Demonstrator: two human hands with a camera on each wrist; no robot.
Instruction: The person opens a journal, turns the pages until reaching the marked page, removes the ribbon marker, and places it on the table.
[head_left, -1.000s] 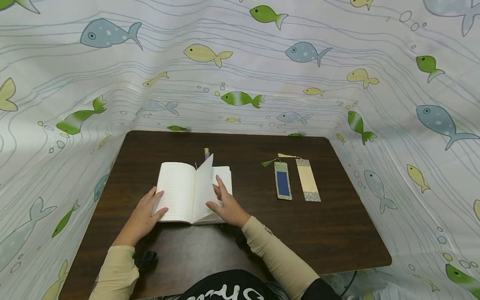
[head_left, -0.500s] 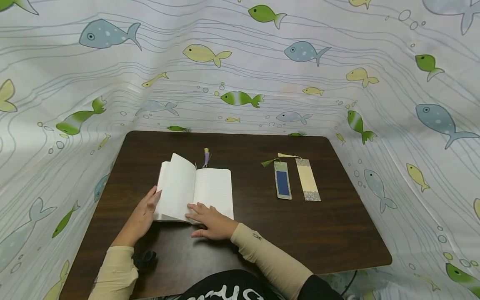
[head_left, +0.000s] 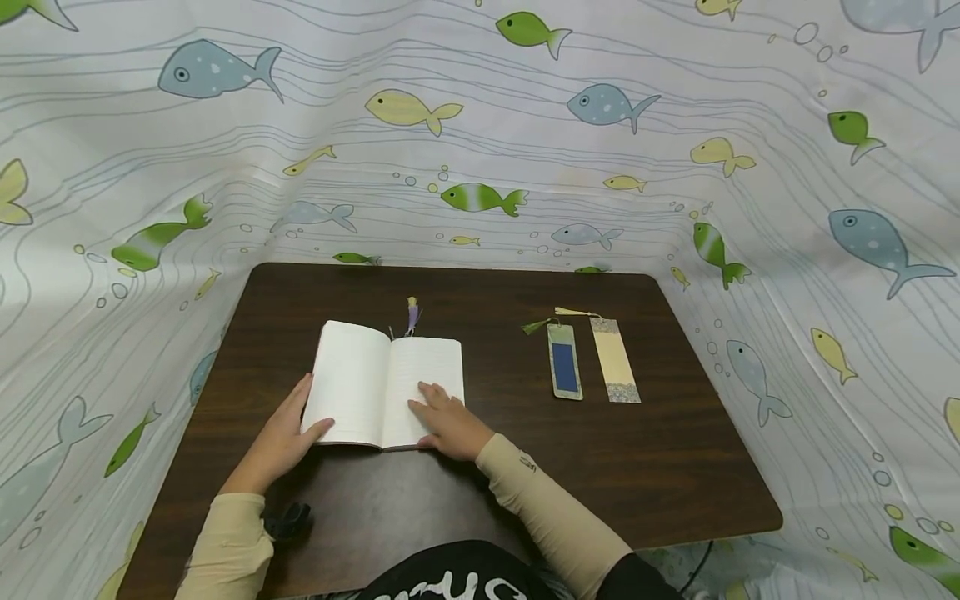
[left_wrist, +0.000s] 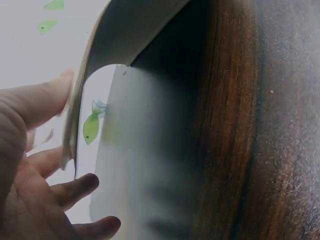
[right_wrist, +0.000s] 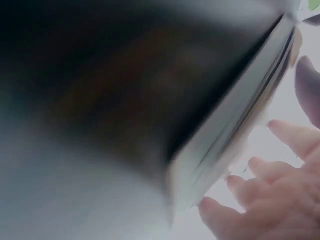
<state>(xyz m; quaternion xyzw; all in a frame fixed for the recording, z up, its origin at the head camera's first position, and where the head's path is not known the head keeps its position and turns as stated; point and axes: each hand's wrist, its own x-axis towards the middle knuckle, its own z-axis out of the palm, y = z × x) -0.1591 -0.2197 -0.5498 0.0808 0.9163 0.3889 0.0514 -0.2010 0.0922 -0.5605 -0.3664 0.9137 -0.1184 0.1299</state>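
An open notebook [head_left: 348,383] with white lined pages lies on the table. My left hand [head_left: 279,437] grips its left edge, thumb on the page; in the left wrist view the thumb and the fingers [left_wrist: 47,162] stand on opposite sides of the notebook's edge [left_wrist: 75,110]. My right hand [head_left: 453,427] rests on the lower right page with its fingers spread. A purple and yellow tassel [head_left: 412,315] sticks out past the notebook's top edge. In the right wrist view the page block [right_wrist: 215,145] is seen from the side, beside the blurred fingers.
Two tasselled bookmarks lie to the right: a green one with a blue panel [head_left: 565,367] and a cream one [head_left: 615,358]. The dark wooden table [head_left: 525,492] has a fish-patterned curtain [head_left: 480,133] around it. A small black object [head_left: 288,522] sits by the left wrist.
A leaf of the notebook went over from right to left and now lies flat. My right hand swept left with it, then came back onto the right page. The left hand stayed at the edge.
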